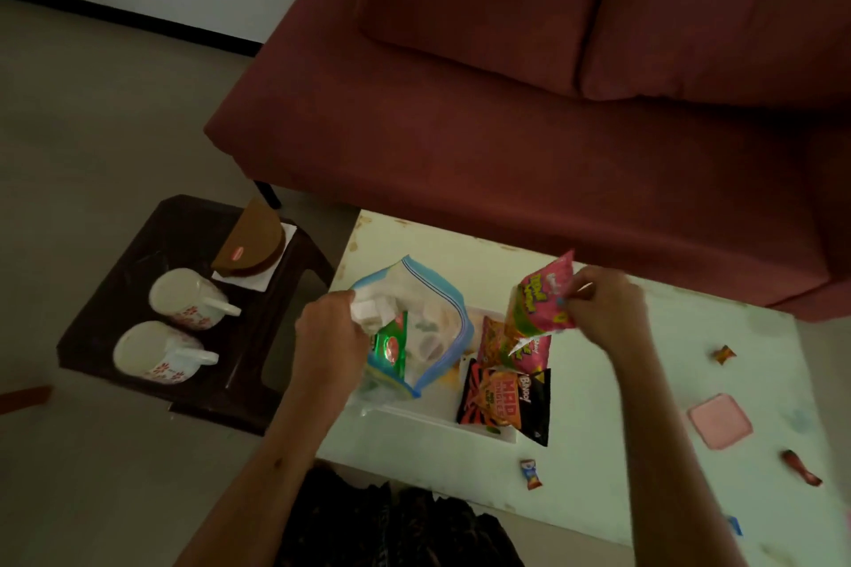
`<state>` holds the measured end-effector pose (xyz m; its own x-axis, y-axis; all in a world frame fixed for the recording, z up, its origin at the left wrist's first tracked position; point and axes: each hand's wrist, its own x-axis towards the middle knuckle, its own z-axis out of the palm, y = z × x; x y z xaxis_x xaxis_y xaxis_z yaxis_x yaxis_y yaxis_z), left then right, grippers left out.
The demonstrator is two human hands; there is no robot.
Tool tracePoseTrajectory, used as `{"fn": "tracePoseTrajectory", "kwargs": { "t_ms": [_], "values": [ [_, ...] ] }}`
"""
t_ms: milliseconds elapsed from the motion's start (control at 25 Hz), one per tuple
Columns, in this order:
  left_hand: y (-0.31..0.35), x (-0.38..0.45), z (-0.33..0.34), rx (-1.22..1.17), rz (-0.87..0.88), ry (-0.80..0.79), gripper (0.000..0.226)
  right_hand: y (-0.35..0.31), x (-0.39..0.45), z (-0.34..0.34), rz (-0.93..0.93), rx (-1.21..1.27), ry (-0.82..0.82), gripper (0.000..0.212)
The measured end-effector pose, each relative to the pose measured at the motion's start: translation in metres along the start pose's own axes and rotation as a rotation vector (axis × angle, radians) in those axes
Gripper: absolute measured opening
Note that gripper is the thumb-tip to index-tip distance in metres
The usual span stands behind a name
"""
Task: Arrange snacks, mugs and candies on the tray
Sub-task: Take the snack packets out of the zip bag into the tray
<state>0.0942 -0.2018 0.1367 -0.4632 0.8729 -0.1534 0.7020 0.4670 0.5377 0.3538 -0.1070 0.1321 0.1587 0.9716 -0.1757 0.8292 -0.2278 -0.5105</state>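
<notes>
My left hand (329, 336) grips the rim of a clear zip bag (428, 318) with a blue seal, held over the white tray (414, 417); a green packet (389, 348) shows inside it. My right hand (605, 313) pinches a pink snack packet (541, 297) above the tray. In the tray lie an orange snack packet (495, 338) and a black and orange snack packet (504, 398). Two white mugs with red flowers (189, 297) (154, 352) stand on a dark stool at the left. Loose candies (530, 473) (724, 354) (801, 467) lie on the white table.
The dark stool (138, 253) also holds a brown half-round holder (253, 242) on a white napkin. A pink square lid (720, 420) rests on the table (621, 451) at the right. A maroon sofa (506, 129) runs behind the table. Floor lies to the left.
</notes>
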Motion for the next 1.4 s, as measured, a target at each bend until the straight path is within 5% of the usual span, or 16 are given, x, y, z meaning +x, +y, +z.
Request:
{"fn": "tracePoseTrajectory", "kwargs": {
  "t_ms": [240, 480, 600, 680, 760, 920, 1040, 1120, 1240, 1400],
  "values": [
    [-0.007, 0.005, -0.002, 0.024, -0.008, 0.013, 0.038, 0.035, 0.021, 0.132, 0.104, 0.040, -0.236, 0.024],
    [-0.008, 0.006, -0.004, 0.015, -0.020, 0.016, 0.041, 0.075, 0.030, 0.166, 0.254, -0.013, -0.324, 0.022],
    [-0.004, 0.010, 0.001, 0.006, -0.003, -0.005, 0.041, 0.056, 0.030, 0.139, 0.342, 0.047, -0.122, 0.025],
    [0.001, 0.010, 0.004, 0.000, 0.023, -0.029, 0.041, 0.026, 0.018, 0.110, 0.215, 0.398, 0.123, 0.020],
    [0.007, 0.009, 0.007, -0.008, 0.048, -0.049, 0.040, -0.009, -0.008, 0.088, 0.005, 0.642, 0.125, 0.011],
    [0.017, 0.003, 0.013, -0.048, 0.134, -0.072, 0.036, -0.051, -0.024, 0.111, -0.070, 0.000, -0.523, 0.021],
    [0.022, -0.004, 0.017, -0.076, 0.161, -0.077, 0.039, -0.052, -0.014, 0.141, 0.084, -0.166, -0.732, 0.030],
    [0.022, -0.008, 0.018, -0.092, 0.177, -0.076, 0.040, -0.045, -0.016, 0.156, 0.089, -0.168, -0.748, 0.035],
    [0.017, -0.014, 0.018, -0.082, 0.202, -0.083, 0.040, -0.044, -0.029, 0.164, 0.069, -0.150, -0.592, 0.017],
    [0.008, -0.010, 0.017, -0.040, 0.176, -0.082, 0.040, -0.074, -0.036, 0.123, -0.098, -0.226, -0.412, 0.022]
  ]
}}
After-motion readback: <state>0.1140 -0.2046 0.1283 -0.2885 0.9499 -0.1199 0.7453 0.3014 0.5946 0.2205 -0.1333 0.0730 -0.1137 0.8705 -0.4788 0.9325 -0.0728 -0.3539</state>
